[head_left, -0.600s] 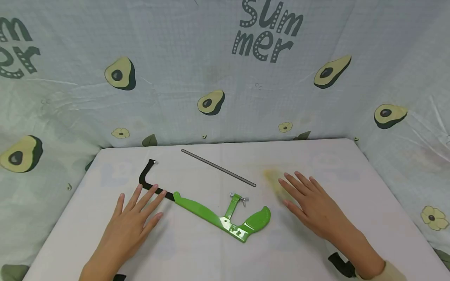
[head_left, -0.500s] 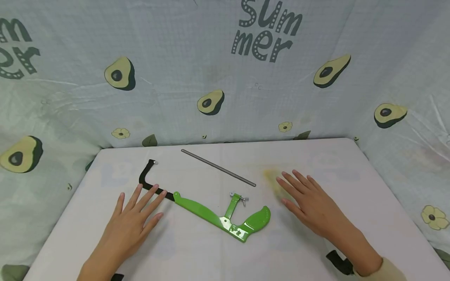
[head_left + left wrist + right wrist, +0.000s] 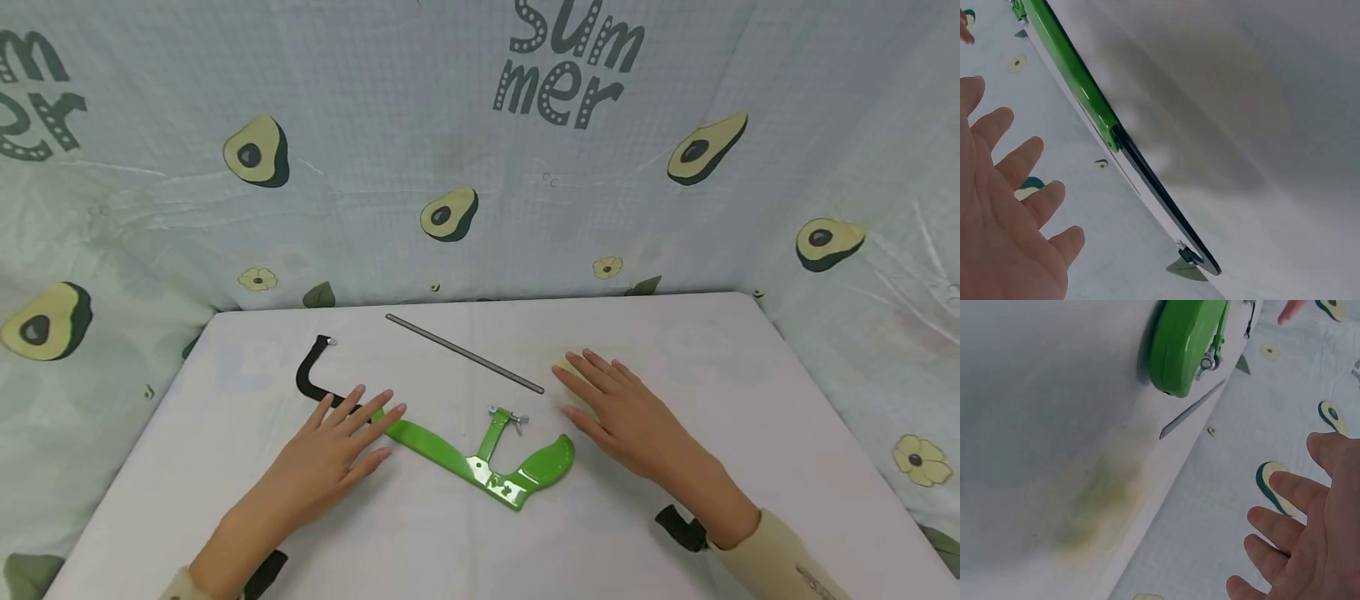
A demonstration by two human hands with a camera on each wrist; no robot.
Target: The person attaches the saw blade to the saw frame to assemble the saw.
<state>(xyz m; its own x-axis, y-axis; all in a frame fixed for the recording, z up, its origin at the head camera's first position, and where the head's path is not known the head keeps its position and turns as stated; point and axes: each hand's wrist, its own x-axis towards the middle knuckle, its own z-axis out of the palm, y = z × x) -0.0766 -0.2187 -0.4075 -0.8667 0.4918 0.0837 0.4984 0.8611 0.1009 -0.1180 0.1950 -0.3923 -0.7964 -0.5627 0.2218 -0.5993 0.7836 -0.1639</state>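
A hacksaw frame (image 3: 431,442) lies on the white table, with a green handle end and a black hooked front end. It carries a small wing nut (image 3: 519,422) on its short green post. Behind it lies a thin grey strip with rounded ends, like a saw blade (image 3: 465,353), apart from the frame. My left hand (image 3: 322,467), fingers spread, hovers over the join of black and green and hides part of it. To the right of the handle, my right hand (image 3: 630,421) is held above the table with spread fingers. Neither hand grips anything.
The white tabletop (image 3: 750,433) is bounded at the back and sides by a hanging cloth (image 3: 360,108) printed with avocados and lettering. A yellowish stain (image 3: 1104,494) marks the table near the right hand. A black strap (image 3: 681,528) shows under the right wrist.
Both hands have moved inward: the left to the right, toward the green part of the frame, the right leftward and slightly farther back. The frame and the blade stay put.
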